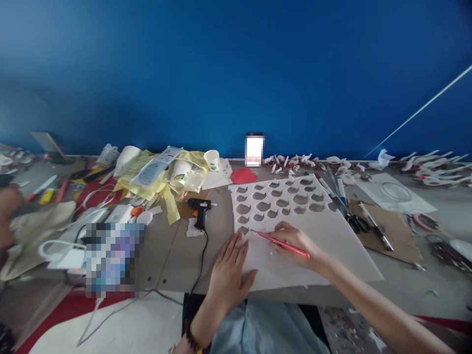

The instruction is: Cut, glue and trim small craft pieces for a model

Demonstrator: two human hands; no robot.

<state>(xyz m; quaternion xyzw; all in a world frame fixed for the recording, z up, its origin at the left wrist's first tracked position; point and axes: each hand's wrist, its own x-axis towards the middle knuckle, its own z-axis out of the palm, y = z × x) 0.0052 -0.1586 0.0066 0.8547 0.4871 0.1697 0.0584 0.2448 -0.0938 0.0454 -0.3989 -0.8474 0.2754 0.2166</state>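
A white sheet (313, 268), perhaps foam board or thick paper, lies on the table before me. Rows of fish-like holes are cut through its upper part; the lower part is whole. My right hand (297, 237) is closed around a red craft knife (289, 247), whose thin tip touches the sheet near the lowest row of holes. Flat on the sheet's left edge rests my left hand (230, 268), fingers stretched out, just left of the knife tip and holding nothing.
A black glue gun (201, 211) with its cord lies to the left. Behind stand a lit phone (254, 150), a red piece (243, 176) and a paper cup (212, 160). Scissors (357, 223) and cardboard (400, 241) are at right. Another person's hand (9, 201) shows far left.
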